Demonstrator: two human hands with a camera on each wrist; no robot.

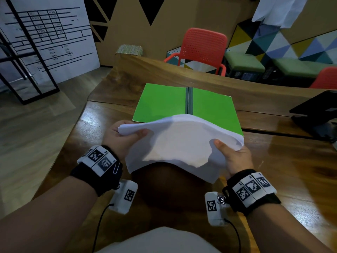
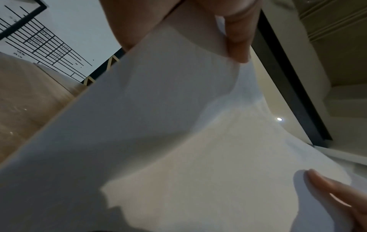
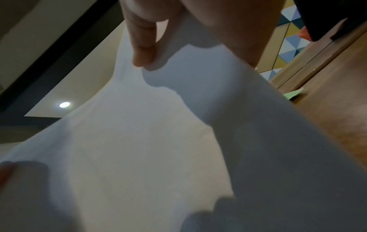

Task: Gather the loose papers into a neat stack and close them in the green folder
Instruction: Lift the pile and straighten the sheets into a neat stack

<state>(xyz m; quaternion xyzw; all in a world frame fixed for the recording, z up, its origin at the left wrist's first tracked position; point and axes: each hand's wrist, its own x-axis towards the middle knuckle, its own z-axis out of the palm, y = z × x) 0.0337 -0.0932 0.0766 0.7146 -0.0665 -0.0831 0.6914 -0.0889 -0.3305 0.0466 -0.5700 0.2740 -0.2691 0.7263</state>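
Note:
A stack of white papers (image 1: 180,141) is held up above the wooden table, arched in the middle. My left hand (image 1: 125,136) pinches its left edge, thumb on top. My right hand (image 1: 231,154) pinches the right edge the same way. The green folder (image 1: 164,103) lies open and flat on the table just beyond the papers; its near right part is hidden behind them. In the left wrist view the papers (image 2: 178,141) fill the frame under my thumb (image 2: 238,39). The right wrist view shows the papers (image 3: 158,149) and a green folder corner (image 3: 292,95).
The wooden table (image 1: 291,161) stretches to the right. A black laptop stand (image 1: 317,114) sits at the right edge. A red chair (image 1: 202,48) stands behind the table. Open floor and a black metal frame (image 1: 27,66) lie to the left.

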